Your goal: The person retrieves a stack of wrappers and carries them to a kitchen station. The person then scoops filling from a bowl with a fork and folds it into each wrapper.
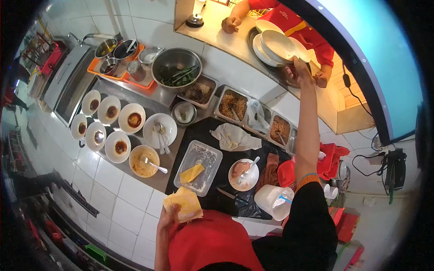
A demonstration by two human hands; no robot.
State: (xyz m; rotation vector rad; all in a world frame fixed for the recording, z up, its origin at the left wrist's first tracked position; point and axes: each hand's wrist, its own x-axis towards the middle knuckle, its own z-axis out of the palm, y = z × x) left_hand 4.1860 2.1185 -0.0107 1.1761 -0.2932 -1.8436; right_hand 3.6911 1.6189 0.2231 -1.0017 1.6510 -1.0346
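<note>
A stack of square yellow wrapper sheets [184, 205] is in my left hand [171, 216], near the front edge of the counter. Just above it, a plastic tray [209, 158] with white powder holds another yellow piece [192, 173]. My right hand [298, 72] reaches up to the pass-through shelf, with its fingers at the rim of a white bowl [276, 44] in a stack on a dark round tray [256, 59]. A co-worker's hands rest near that tray, one at its right side and one to its left.
White bowls with brown sauce [134, 120] stand in rows at left. A metal bowl of greens [175, 70] and food containers [233, 105] line the wall. A bowl of pink filling [243, 175], a knife [231, 195] and a white tub [272, 201] are nearer me.
</note>
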